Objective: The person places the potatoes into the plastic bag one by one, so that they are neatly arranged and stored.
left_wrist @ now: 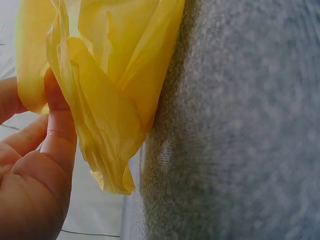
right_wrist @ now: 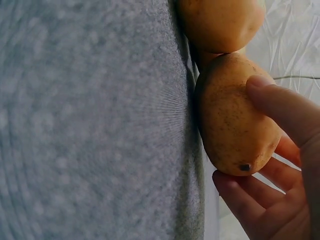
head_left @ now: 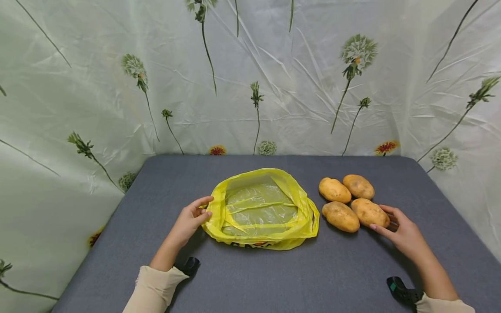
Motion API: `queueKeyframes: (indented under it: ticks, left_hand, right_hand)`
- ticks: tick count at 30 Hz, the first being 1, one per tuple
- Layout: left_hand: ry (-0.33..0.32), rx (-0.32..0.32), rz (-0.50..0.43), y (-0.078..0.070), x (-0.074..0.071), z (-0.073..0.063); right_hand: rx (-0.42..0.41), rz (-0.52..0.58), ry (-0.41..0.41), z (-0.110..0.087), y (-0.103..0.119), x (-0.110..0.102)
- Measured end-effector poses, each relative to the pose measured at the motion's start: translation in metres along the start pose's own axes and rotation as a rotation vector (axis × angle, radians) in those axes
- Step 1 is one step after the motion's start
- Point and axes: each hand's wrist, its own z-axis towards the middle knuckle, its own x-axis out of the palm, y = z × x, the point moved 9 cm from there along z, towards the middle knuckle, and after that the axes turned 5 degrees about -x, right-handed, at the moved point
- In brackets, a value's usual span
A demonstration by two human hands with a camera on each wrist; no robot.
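Observation:
A yellow plastic bag [head_left: 289, 243] lies on the grey table with its mouth spread wide, showing a see-through inside. My left hand [head_left: 188, 224] pinches the bag's left rim between thumb and fingers; the left wrist view shows the folded yellow film [left_wrist: 110, 100] beside the thumb. To the right of the bag, several potatoes lie in a close group. My right hand [head_left: 405, 234] holds the near right potato [head_left: 369, 213], thumb on one side and fingers at its end. In the right wrist view this potato [right_wrist: 235, 120] rests on the table against another potato [right_wrist: 220, 22].
Three other potatoes sit beside the held one: near left [head_left: 340, 216], far left [head_left: 334, 190] and far right [head_left: 358, 187]. A dandelion-patterned curtain [head_left: 305, 87] hangs behind the grey table [head_left: 250, 282]. Black bands [head_left: 191, 266] are on both wrists.

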Motion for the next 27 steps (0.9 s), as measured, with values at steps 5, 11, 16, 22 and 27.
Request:
queueKeyframes:
  ticks: [5,11,16,22,27]
  left_hand:
    - [-0.011,-0.005,0.003,0.002,-0.002,0.002]
    - [-0.013,0.013,0.018,-0.002,-0.002,0.001]
    - [-0.010,0.016,0.019,-0.003,-0.001,0.000]
    - [-0.015,0.005,0.022,-0.001,-0.001,0.000]
    - [-0.022,-0.016,0.039,-0.014,0.002,-0.007]
  right_hand:
    - [0.004,-0.023,-0.026,0.000,-0.001,-0.005]
    - [0.011,-0.028,-0.073,-0.001,0.000,-0.012]
    - [0.009,-0.037,-0.102,0.000,0.003,-0.016]
    - [-0.028,-0.033,-0.147,0.003,0.015,-0.022]
    - [-0.097,-0.042,-0.201,0.009,0.022,-0.024]
